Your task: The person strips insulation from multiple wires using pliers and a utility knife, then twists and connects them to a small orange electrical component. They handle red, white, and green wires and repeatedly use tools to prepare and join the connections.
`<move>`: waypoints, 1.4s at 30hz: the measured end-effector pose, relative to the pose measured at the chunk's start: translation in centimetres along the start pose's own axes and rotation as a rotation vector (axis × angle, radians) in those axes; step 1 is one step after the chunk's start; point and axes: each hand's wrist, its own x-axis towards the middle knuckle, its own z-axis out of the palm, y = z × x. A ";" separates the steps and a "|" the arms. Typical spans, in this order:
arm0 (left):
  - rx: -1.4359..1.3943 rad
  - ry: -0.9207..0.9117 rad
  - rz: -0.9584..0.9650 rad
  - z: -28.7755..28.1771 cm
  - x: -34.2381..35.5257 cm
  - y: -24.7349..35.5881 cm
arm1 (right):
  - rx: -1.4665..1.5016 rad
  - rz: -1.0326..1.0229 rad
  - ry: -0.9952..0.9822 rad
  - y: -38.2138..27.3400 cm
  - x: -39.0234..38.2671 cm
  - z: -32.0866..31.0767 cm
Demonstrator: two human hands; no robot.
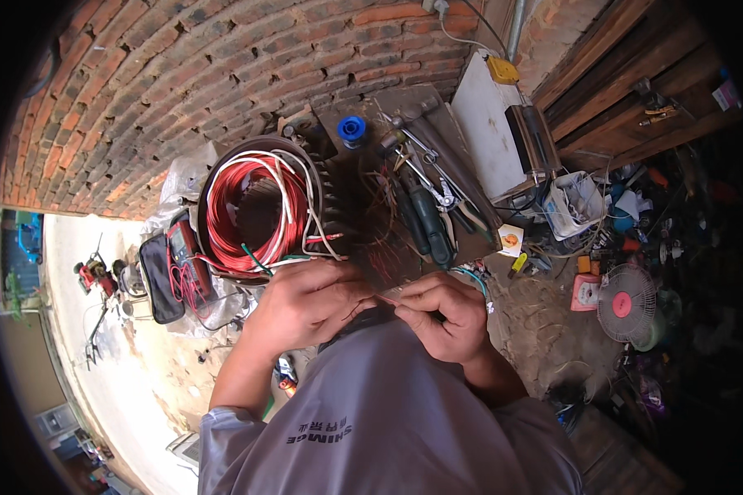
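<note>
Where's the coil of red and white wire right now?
In the head view, the coil of red and white wire is left of centre, just beyond the left hand, with the red and black meter on its left.

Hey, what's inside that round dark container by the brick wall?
Coiled red wire and some white wire. What lies beneath them is covered, and the middle is too dark to tell.
</note>
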 end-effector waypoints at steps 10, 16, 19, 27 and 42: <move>-0.085 0.288 -0.058 1.5 -3.1 0.6 | -0.923 0.687 0.022 18.9 -2.1 -2.6; -0.036 0.339 -0.087 1.1 -4.5 0.6 | -1.092 0.828 -0.206 19.0 -1.3 -1.6; -0.032 0.359 -0.116 1.3 -4.8 0.9 | -1.059 0.735 -0.197 19.2 -1.9 -1.5; -0.077 0.407 -0.154 1.0 -4.7 1.1 | -0.994 0.687 -0.044 21.1 -2.0 0.2; -0.066 0.259 -0.196 3.5 -3.0 1.4 | 0.336 0.792 -0.240 0.4 -1.2 -10.1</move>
